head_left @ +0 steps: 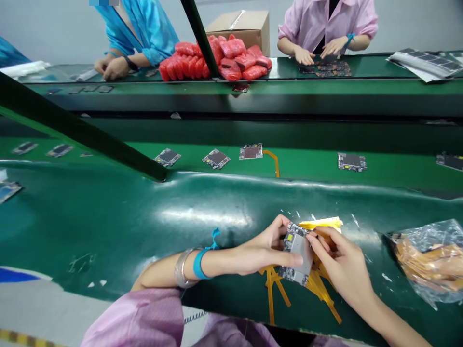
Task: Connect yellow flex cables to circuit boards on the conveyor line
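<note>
My left hand (pixel 265 248) grips a small circuit board (pixel 298 253) with a grey metal shield, thumb on its face, just above the green mat. My right hand (pixel 342 262) pinches at the board's upper right corner, where a yellow flex ribbon (pixel 321 223) sticks out. Under both hands lie several loose orange flex cables (pixel 275 289) spread on the mat. A blue wrist strap (pixel 200 260) and a silver bangle sit on my left wrist.
A clear bag of orange cables (pixel 430 262) lies at right. Circuit boards (pixel 216 158) ride the green conveyor beyond. Across it, two other people handle boards (pixel 327 67); red pouches (pixel 217 60) and a cardboard box (pixel 246 26) stand between them. A dark bar (pixel 90 137) crosses at left.
</note>
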The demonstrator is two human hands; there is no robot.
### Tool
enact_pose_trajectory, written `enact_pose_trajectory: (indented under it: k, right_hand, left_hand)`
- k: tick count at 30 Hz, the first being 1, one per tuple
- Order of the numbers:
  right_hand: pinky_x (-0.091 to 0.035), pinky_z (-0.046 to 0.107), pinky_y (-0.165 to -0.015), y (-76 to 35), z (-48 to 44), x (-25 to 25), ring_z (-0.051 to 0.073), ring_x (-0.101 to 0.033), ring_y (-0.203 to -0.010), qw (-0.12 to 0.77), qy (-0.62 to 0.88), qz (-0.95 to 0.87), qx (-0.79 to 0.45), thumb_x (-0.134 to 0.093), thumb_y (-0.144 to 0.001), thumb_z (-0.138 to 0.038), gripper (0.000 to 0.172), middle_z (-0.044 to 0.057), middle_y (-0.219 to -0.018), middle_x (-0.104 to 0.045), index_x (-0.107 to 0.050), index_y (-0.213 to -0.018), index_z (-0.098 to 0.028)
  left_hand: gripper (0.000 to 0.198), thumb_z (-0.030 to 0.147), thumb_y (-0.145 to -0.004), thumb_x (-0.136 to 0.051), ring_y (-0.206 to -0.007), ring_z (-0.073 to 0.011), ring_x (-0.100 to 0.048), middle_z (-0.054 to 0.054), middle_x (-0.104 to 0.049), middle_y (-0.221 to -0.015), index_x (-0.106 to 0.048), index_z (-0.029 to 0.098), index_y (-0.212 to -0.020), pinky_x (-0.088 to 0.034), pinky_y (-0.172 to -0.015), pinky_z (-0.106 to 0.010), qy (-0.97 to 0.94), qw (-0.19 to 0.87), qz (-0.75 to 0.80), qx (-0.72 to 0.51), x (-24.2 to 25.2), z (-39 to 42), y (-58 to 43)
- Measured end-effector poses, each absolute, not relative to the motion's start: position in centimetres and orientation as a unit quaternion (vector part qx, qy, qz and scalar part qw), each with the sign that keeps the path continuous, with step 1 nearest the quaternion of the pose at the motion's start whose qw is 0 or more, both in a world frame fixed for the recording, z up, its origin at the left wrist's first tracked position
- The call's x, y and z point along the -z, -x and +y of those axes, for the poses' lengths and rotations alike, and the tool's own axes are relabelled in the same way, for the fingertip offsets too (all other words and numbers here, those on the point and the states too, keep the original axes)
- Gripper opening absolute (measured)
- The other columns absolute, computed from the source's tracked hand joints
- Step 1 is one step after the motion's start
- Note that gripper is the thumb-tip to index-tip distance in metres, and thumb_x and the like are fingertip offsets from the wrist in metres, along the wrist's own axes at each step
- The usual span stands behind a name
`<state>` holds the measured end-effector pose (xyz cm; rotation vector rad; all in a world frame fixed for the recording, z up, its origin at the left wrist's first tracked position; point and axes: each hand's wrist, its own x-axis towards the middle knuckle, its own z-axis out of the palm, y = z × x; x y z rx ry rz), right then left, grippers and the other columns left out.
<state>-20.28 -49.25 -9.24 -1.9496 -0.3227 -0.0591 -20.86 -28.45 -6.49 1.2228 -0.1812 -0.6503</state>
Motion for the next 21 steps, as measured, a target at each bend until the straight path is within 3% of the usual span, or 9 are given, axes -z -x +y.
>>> enact_pose_trajectory:
  k: [4,7,10,13,15,17,21]
  right_hand:
    - [-0.043,0.026,-0.058,20.8,-50.2,8.2,0.015,-0.044,-0.061,0.623,0.767,-0.138,-0.067,-0.061,-0.096,-0.046,0.031,-0.005,-0.070,-0.042,-0.050,-0.119,-0.028]
    - [-0.041,0.023,-0.055,21.0,-51.0,7.5,0.014,-0.041,-0.060,0.653,0.734,-0.115,-0.147,-0.052,-0.101,-0.051,0.024,-0.006,-0.071,-0.042,-0.045,-0.101,-0.029]
    - [-0.038,0.022,-0.052,20.9,-51.1,7.1,0.013,-0.039,-0.055,0.643,0.724,-0.107,-0.225,-0.050,-0.101,-0.053,0.031,-0.007,-0.064,-0.039,-0.045,-0.088,-0.026]
    - [-0.046,0.024,-0.060,20.7,-50.8,6.9,0.013,-0.052,-0.062,0.632,0.723,-0.121,-0.251,-0.060,-0.097,-0.049,0.029,-0.003,-0.070,-0.053,-0.055,-0.084,-0.023]
    - [-0.052,0.028,-0.075,20.6,-50.6,6.7,0.017,-0.063,-0.083,0.639,0.716,-0.126,-0.252,-0.067,-0.093,-0.047,0.029,0.003,-0.091,-0.065,-0.060,-0.081,-0.022]
    - [-0.054,0.031,-0.084,20.5,-50.5,6.5,0.020,-0.066,-0.094,0.646,0.707,-0.118,-0.261,-0.071,-0.089,-0.046,0.029,0.006,-0.105,-0.068,-0.062,-0.078,-0.021]
    - [-0.056,0.028,-0.077,20.5,-50.5,6.2,0.017,-0.068,-0.081,0.627,0.713,-0.106,-0.295,-0.072,-0.088,-0.045,0.029,0.004,-0.090,-0.071,-0.062,-0.075,-0.021]
  left_hand:
    - [0.052,0.033,-0.074,-0.084,-0.077,-0.0121,-0.058,0.001,-0.058,-0.091,-0.041,0.022,-0.102,-0.045,-0.070,-0.026,-0.569,0.763,-0.037,0.305,6.0,-28.2,19.8]
    - [0.038,0.038,-0.079,-0.080,-0.081,-0.0137,-0.059,-0.001,-0.063,-0.091,-0.055,0.018,-0.100,-0.045,-0.073,-0.027,-0.651,0.695,-0.080,0.294,5.4,-28.2,19.4]
    - [0.031,0.044,-0.084,-0.074,-0.086,-0.0158,-0.061,-0.004,-0.067,-0.095,-0.066,0.016,-0.092,-0.046,-0.076,-0.028,-0.716,0.625,-0.124,0.286,5.1,-28.1,19.2]
    - [0.033,0.047,-0.086,-0.071,-0.081,-0.0146,-0.060,-0.004,-0.068,-0.093,-0.067,0.016,-0.096,-0.047,-0.071,-0.026,-0.731,0.587,-0.145,0.316,5.0,-27.7,19.3]
    - [0.032,0.045,-0.088,-0.069,-0.079,-0.0136,-0.060,-0.004,-0.068,-0.093,-0.066,0.016,-0.103,-0.047,-0.069,-0.025,-0.743,0.563,-0.165,0.322,4.9,-27.4,19.3]
    - [0.029,0.040,-0.090,-0.067,-0.079,-0.0133,-0.060,-0.004,-0.069,-0.095,-0.065,0.016,-0.106,-0.046,-0.069,-0.024,-0.756,0.538,-0.183,0.324,4.7,-27.1,19.4]
    - [0.027,0.039,-0.088,-0.068,-0.075,-0.0125,-0.059,-0.004,-0.070,-0.093,-0.067,0.015,-0.102,-0.045,-0.065,-0.023,-0.769,0.505,-0.182,0.349,3.8,-27.0,19.3]
